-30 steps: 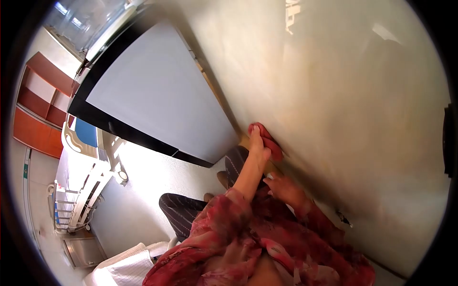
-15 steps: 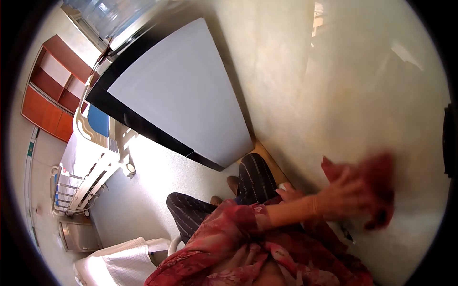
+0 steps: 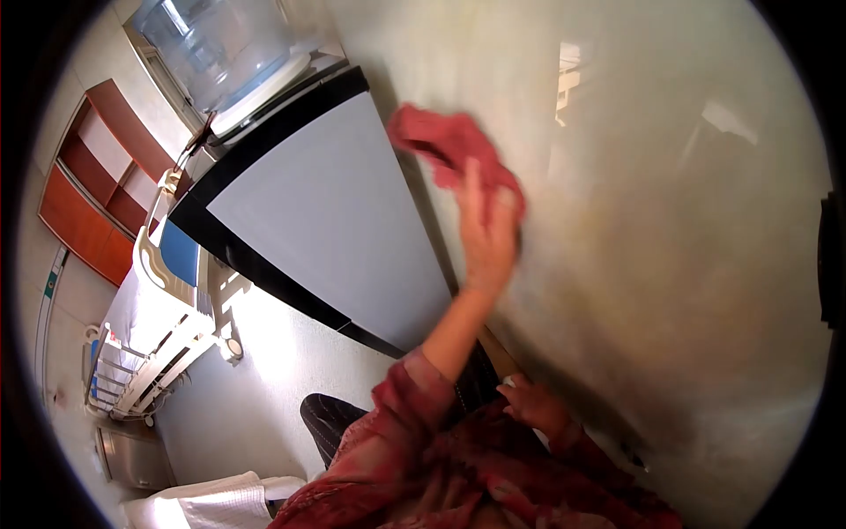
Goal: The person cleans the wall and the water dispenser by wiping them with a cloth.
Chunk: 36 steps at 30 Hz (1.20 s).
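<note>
My left hand (image 3: 491, 234) reaches up and forward, its fingers pressing a red cloth (image 3: 463, 145) against the pale, glossy wall (image 3: 652, 220). The cloth is bunched under the fingers, and its far end hangs loose close to the side of a grey-and-black cabinet (image 3: 330, 203). Low beside my body, my right hand (image 3: 538, 407) is closed near the foot of the wall. Something small and white shows at its fingertips, too little of it to name.
A large clear water bottle (image 3: 216, 53) stands on top of the cabinet. To the left are a wheeled hospital bed (image 3: 163, 344), a reddish-brown shelf unit (image 3: 88, 207), and a metal bedside cabinet (image 3: 132, 457). A white quilted cover (image 3: 211, 504) lies at the lower left.
My left hand has swept the red cloth from the lower right up and left across the wall, towards the cabinet. My right hand has stayed low, shifting slightly downward in view.
</note>
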Available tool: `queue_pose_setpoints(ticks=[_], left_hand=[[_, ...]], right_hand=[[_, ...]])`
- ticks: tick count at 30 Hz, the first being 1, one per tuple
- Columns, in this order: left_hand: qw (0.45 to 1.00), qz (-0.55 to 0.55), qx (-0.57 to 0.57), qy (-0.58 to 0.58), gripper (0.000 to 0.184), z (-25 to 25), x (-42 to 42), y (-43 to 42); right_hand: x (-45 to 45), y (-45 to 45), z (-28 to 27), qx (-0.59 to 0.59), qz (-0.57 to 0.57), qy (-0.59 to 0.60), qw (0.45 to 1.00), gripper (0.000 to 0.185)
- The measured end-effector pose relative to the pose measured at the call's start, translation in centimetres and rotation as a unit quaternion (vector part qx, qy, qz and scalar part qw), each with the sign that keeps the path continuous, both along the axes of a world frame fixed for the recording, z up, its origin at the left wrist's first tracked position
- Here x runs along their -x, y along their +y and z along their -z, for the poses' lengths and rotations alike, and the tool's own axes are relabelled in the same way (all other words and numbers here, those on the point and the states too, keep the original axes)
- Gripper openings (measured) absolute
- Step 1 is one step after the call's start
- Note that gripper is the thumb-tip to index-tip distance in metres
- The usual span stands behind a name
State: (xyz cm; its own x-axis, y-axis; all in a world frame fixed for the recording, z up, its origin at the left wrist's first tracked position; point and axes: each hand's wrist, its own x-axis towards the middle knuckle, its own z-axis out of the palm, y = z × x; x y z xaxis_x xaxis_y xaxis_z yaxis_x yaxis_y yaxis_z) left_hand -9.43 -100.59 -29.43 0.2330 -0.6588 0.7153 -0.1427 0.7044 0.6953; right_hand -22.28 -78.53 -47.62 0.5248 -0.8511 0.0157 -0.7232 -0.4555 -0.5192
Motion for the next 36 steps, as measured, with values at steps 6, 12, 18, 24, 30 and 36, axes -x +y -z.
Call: queue_pose_setpoints(ticks=[6,12,18,24,30,36], left_hand=[[0.903,0.072,-0.353,0.232,0.071,3.9,-4.2,-4.1],[0.799,0.124,-0.369,0.458,0.019,7.8,-3.9,-5.6],[0.982,0.115,-0.080,0.129,0.067,-10.4,-2.5,-1.0],[0.894,0.033,0.376,-0.241,0.055,-19.2,3.3,6.1],[0.753,0.102,0.601,-0.248,0.021,-19.9,6.1,7.7],[0.771,-0.009,0.606,-0.196,0.027,-31.5,2.5,0.3]], right_hand=[[0.1,-0.2,0.0,-0.072,0.005,0.002,0.997,0.035],[1.0,0.1,2.6,-0.004,-0.019,-0.035,0.999,0.035],[0.7,-0.2,2.2,-0.061,-0.015,-0.010,0.998,0.035],[1.2,0.0,4.3,0.002,-0.044,-0.046,0.998,0.044],[1.2,-0.6,3.4,-0.116,-0.041,0.043,0.991,0.052],[0.7,-0.8,1.7,-0.132,-0.037,0.063,0.989,0.052]])
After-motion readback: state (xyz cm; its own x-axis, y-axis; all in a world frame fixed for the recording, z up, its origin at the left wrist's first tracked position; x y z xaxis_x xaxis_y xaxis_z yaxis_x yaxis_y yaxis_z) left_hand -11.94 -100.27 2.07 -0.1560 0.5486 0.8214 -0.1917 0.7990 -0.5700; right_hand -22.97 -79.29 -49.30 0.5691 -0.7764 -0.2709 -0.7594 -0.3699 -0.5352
